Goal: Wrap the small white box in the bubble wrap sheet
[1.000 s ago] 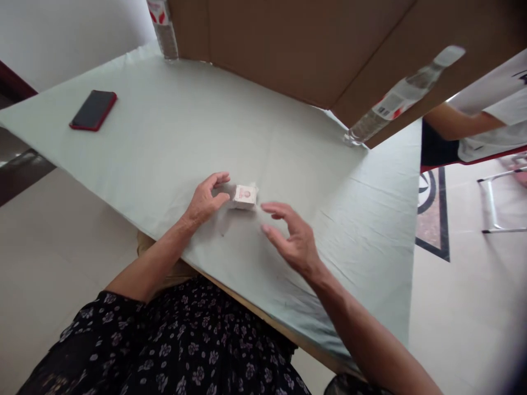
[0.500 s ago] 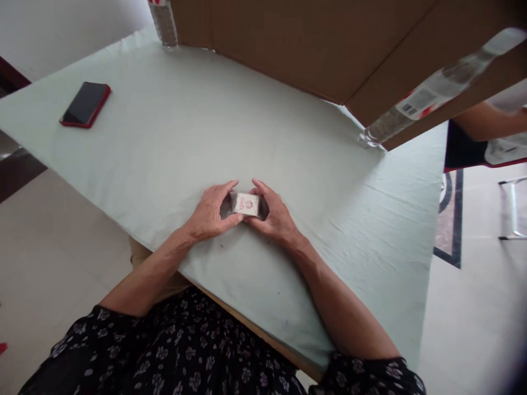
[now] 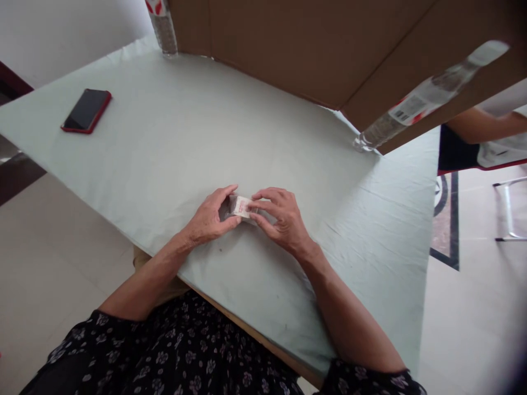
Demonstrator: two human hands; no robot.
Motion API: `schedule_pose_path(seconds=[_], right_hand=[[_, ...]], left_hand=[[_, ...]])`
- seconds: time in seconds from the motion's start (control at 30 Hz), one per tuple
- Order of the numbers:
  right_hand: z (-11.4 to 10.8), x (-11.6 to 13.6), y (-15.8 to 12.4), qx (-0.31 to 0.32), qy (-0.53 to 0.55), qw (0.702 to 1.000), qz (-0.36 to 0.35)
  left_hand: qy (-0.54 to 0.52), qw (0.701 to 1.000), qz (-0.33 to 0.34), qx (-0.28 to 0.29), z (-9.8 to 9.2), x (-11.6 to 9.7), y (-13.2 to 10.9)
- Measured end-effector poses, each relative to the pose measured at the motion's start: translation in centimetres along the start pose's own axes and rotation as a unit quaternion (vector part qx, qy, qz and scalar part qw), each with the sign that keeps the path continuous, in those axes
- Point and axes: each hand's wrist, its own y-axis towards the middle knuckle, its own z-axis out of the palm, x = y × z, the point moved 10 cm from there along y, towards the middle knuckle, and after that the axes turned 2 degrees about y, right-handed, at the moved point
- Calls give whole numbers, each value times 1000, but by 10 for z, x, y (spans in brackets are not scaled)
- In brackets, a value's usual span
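A small white packet [image 3: 240, 207] with red print, wrapped in clear plastic, lies low over the cloth near the front of the table. My left hand [image 3: 212, 215] curls round its left end, thumb on the near side and fingers at the far side. From the right, my right hand [image 3: 282, 215] grips the other end, index finger over the printed face and thumb at the near edge. Its fingers cover the right part of the packet.
A pale green cloth [image 3: 197, 131] covers the table. A red-cased phone [image 3: 87, 111] lies at left. A large cardboard panel [image 3: 267, 49] stands behind, with a plastic bottle [image 3: 165, 33] at its left and another bottle [image 3: 415, 104] at right. Another person's arm [image 3: 481, 125] shows beyond.
My right hand has shifted from cupping the packet's right side to placing its fingers over the printed face. My left hand stays round the left end.
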Motion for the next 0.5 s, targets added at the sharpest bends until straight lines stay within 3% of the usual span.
schedule_pose_path(seconds=[0.2, 0.4, 0.5], right_hand=[[9, 19, 8, -2, -83, 996, -46], [2, 20, 14, -78, -54, 995, -33], [2, 18, 20, -85, -24, 996, -10]], left_hand=[[-3, 1000, 5, -5, 0, -3, 2], [13, 1000, 16, -15, 0, -8, 2], [8, 1000, 6, -2, 3, -6, 1]])
